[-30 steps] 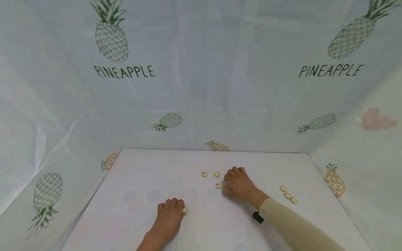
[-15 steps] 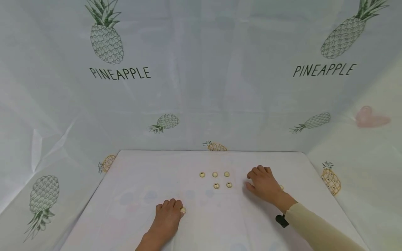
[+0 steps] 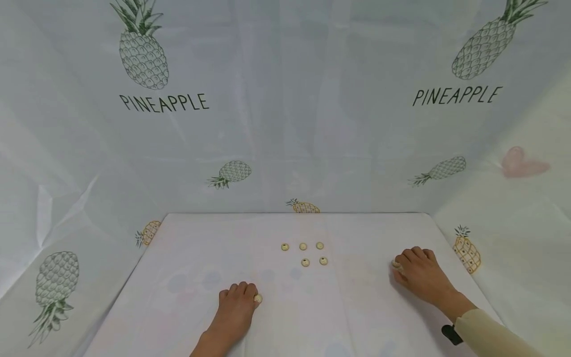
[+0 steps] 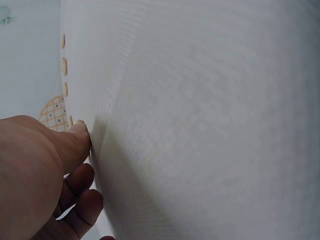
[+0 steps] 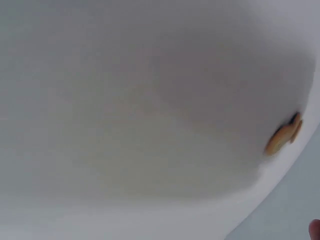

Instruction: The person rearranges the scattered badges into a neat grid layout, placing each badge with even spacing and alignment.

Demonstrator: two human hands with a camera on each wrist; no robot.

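Observation:
Small round wooden discs lie on a white cloth. In the head view my left hand point(image 3: 236, 310) rests on the cloth at front left, pinching one wooden disc point(image 3: 257, 298) at its thumb side. In the left wrist view the thumb point(image 4: 75, 142) presses close to the cloth. My right hand point(image 3: 419, 275) is low at the right, its fingers bent over a second wooden disc point(image 3: 396, 266). In the right wrist view overlapping wooden discs point(image 5: 284, 137) lie on the cloth, with a fingertip point(image 5: 314, 229) apart from them. The palm side of the right hand is hidden.
Several more wooden discs lie in two rows near the middle back, among them a disc point(image 3: 305, 262) in the front row. The cloth-covered tabletop point(image 3: 200, 243) ends at a pineapple-printed curtain point(image 3: 285, 124) behind and at both sides.
My right hand left a disc at the end of the front row and moved right to the discs there, its fingers now low over them. The left hand stays put with its disc.

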